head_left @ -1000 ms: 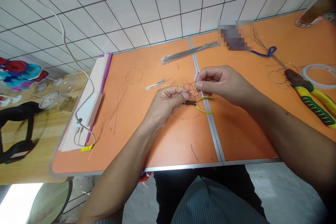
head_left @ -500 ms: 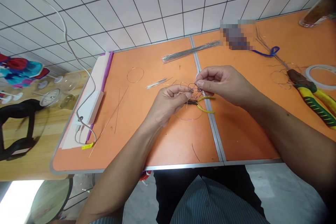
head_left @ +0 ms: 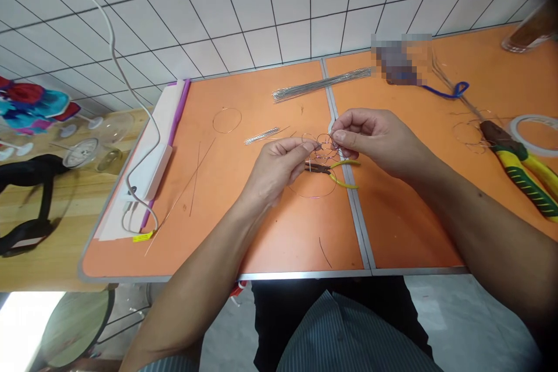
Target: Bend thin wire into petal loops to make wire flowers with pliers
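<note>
The left hand (head_left: 279, 165) and right hand (head_left: 374, 136) both have fingers pinched on the looped wire (head_left: 326, 154), held above the tabletop (head_left: 283, 244) about midway between its front and back edges. Yellow-handled pliers (head_left: 320, 168) lie just beneath, handles crossing the metal strip (head_left: 358, 229); silver rods (head_left: 322, 85) lie bundled near the back edge.

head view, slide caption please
Left hand and right hand pinch thin looped metal wire near small yellow-handled pliers on orange metal-edged table.
</note>
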### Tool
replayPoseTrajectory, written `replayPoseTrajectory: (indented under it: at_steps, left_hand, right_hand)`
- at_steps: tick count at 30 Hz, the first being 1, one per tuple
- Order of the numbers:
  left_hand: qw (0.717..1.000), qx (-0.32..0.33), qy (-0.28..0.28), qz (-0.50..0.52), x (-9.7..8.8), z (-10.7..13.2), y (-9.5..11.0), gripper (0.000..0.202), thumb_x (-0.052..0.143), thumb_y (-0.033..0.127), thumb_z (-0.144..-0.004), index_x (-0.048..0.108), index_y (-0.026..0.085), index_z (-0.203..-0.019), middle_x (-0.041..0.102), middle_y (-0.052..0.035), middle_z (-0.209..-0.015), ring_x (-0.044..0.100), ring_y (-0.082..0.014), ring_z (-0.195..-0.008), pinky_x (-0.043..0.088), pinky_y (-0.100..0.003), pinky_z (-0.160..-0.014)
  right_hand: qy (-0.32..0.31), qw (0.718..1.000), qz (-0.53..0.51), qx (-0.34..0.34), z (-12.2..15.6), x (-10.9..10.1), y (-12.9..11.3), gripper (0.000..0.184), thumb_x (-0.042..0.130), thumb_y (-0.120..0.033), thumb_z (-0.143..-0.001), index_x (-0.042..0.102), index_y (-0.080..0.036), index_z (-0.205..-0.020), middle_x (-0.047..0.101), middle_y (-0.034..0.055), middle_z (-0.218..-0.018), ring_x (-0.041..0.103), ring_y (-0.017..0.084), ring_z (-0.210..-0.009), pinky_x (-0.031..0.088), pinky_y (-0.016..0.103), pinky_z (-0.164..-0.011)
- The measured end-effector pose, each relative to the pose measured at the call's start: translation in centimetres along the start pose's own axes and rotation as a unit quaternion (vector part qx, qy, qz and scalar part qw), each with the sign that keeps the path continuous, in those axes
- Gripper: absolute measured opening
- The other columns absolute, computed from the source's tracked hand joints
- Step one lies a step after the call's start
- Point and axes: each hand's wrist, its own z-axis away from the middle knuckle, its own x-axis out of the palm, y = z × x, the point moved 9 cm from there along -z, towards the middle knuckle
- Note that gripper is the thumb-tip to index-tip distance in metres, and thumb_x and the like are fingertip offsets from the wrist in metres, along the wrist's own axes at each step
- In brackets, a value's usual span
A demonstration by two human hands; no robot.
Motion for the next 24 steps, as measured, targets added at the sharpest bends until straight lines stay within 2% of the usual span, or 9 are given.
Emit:
replayPoseTrajectory:
  at_steps: [5, 12, 16, 18, 24]
  left_hand:
    - [1.000, 0.009, -0.002, -0.006, 0.0, 0.0, 0.0, 0.023, 0.087, 0.041, -0.086, 0.086, 0.019, -0.082, 0.039, 0.0059, -0.050, 0.024, -0.0076, -0.047, 0.012, -0.028, -0.049]
    - [0.998, 0.032, -0.026, -0.039, 0.7, 0.4, 0.6, 0.030, 0.083, 0.041, -0.092, 0.078, 0.019, -0.072, 0.040, 0.0041, -0.052, 0.026, -0.0085, -0.051, 0.016, -0.028, -0.053]
    - [0.996, 0.037, -0.042, -0.064, 1.1, 0.6, 0.9, 0.048, 0.083, 0.043, -0.092, 0.061, 0.019, -0.058, 0.035, 0.0033, -0.055, 0.025, -0.0087, -0.053, 0.015, -0.030, -0.054]
    - [0.996, 0.036, -0.044, -0.069, 1.2, 0.6, 0.9, 0.050, 0.083, 0.043, -0.093, 0.057, 0.019, -0.057, 0.033, 0.0033, -0.056, 0.024, -0.0088, -0.054, 0.014, -0.030, -0.054]
    - [0.996, 0.018, -0.037, -0.074, 1.0, 0.5, 0.5, 0.031, 0.080, 0.038, -0.092, 0.073, 0.019, -0.068, 0.036, 0.0043, -0.056, 0.025, -0.0090, -0.054, 0.016, -0.029, -0.054]
  right_hand:
    - [-0.009, 1.000, -0.013, 0.002, 0.0, 0.3, 0.0, 0.020, 0.089, -0.038, -0.093, 0.075, -0.024, -0.088, 0.073, 0.0008, -0.080, 0.061, 0.015, -0.065, 0.055, 0.032, -0.063]
    - [-0.018, 1.000, 0.003, 0.019, 0.4, 0.6, 0.2, 0.015, 0.086, -0.037, -0.096, 0.081, -0.025, -0.103, 0.069, -0.0008, -0.078, 0.062, 0.015, -0.068, 0.050, 0.031, -0.061]
    - [-0.034, 0.999, 0.024, 0.026, 0.4, 1.1, 0.4, 0.015, 0.088, -0.038, -0.094, 0.081, -0.025, -0.093, 0.069, -0.0001, -0.078, 0.060, 0.016, -0.068, 0.048, 0.032, -0.061]
    - [-0.033, 0.999, 0.027, 0.027, 0.3, 1.2, 0.4, 0.017, 0.088, -0.036, -0.093, 0.079, -0.024, -0.087, 0.069, 0.0002, -0.077, 0.060, 0.016, -0.068, 0.047, 0.032, -0.061]
    - [0.008, 1.000, 0.026, 0.007, 0.2, 0.6, -0.3, 0.015, 0.085, -0.027, -0.094, 0.074, -0.023, -0.083, 0.065, -0.0006, -0.074, 0.057, 0.015, -0.066, 0.048, 0.031, -0.063]
